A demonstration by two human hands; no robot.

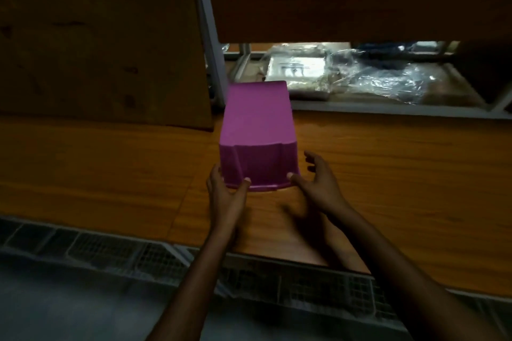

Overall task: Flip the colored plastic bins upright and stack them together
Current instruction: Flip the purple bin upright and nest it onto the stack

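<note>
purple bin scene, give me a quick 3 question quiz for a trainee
1. True or false: the bin stands upside down on the table.
2. Which hand grips the bin's rim? A) left hand only B) right hand only C) neither
3. What lies on the shelf behind the bin?

Key:
1. True, its flat base faces up.
2. A. The left hand wraps the near left corner of the rim; the right hand is open, only its thumb at the near right corner.
3. Clear plastic bags.
</note>
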